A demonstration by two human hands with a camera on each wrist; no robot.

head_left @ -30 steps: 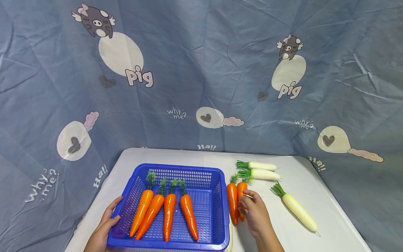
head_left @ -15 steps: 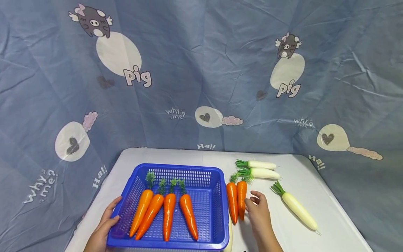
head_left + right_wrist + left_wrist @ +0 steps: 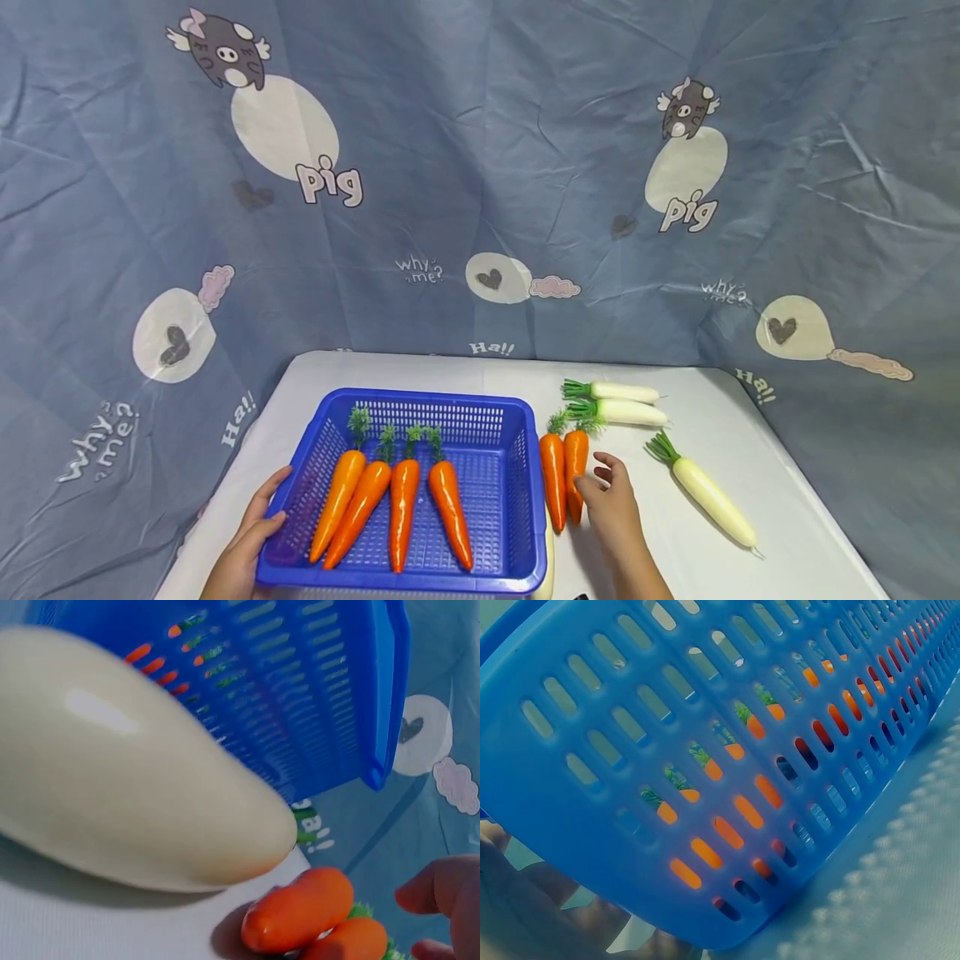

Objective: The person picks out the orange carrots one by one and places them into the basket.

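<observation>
A blue plastic basket (image 3: 525, 492) stands on the white table with several orange carrots (image 3: 405, 500) lying in it, green tops to the back. My left hand (image 3: 246, 533) holds the basket's left side, thumb and fingers at the rim; in the left wrist view its fingers (image 3: 592, 922) show below the basket. Right of the basket, two more carrots (image 3: 576, 467) lie side by side. My right hand (image 3: 615, 500) is beside the outer one, fingers loosely bent with nothing between them, thumb overlapping its edge in the head view.
Two white radishes (image 3: 628, 412) lie behind the loose carrots, and another radish (image 3: 712, 500) lies at the right. One more radish (image 3: 135, 765) sits against the basket's right wall, mostly hidden in the head view. A blue printed cloth (image 3: 480, 167) hangs behind the table.
My right hand has drawn off the outer carrot to the right, then shifted slightly back towards it. The left hand and the basket have stayed put.
</observation>
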